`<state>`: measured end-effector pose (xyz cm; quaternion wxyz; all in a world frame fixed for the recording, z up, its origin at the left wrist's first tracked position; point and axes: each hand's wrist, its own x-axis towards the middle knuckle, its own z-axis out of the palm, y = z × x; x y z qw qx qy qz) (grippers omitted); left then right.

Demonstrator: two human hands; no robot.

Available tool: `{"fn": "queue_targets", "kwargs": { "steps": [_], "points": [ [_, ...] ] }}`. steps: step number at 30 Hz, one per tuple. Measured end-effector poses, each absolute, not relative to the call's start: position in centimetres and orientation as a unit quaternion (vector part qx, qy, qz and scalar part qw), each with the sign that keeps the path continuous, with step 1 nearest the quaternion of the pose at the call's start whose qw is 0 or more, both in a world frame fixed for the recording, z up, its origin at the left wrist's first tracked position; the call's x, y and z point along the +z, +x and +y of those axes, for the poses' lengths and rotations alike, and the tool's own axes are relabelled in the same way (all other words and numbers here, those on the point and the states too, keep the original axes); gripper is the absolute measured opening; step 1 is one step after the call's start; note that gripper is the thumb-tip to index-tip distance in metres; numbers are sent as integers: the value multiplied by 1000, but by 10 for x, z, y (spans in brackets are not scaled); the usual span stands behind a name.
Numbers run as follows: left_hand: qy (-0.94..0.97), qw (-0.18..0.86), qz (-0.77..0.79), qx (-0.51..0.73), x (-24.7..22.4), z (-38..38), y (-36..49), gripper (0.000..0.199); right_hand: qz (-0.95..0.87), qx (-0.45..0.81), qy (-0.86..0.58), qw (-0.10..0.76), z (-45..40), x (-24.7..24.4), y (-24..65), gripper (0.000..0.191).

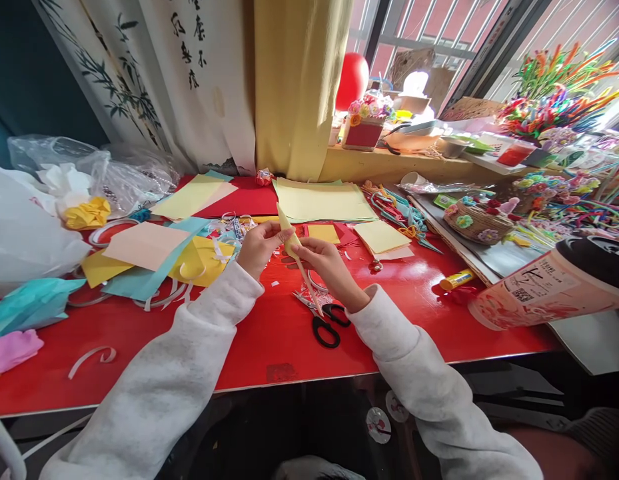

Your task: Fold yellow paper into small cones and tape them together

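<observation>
Above the middle of the red table, a pale yellow piece of paper [286, 227], narrow and pointed at the top, is held upright between both hands. My left hand [260, 249] pinches its left side near the middle. From the right, my right hand [329, 264] grips its lower part with thumb and fingers. A thin pinkish strip [310, 291] slants down from the paper; whether it is joined to it I cannot tell. Just below the hands lie scissors with black handles [326, 331], close to the strip's lower end. A small clear packet under the right hand is partly hidden.
Yellow sheets [322, 200] are stacked at the back, with smaller yellow squares [382, 237] to the right. Loose paper [146, 245] and plastic bags [32, 230] crowd the left. A drink cup [549, 287], glue stick [457, 279] and flower basket [482, 221] stand or lie right.
</observation>
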<state>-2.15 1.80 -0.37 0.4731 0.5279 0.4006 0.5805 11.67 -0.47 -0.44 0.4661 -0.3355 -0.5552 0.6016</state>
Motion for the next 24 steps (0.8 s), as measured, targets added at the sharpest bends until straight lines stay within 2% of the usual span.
{"fn": "queue_targets", "kwargs": {
  "steps": [12, 24],
  "points": [
    [508, 457, 402, 610, 2, 16, -27, 24, -568, 619, -352, 413, -8, -2, 117, 25],
    [525, 467, 420, 575, 2, 15, -29, 28, -590, 606, -357, 397, -11, -1, 117, 29]
  ]
}}
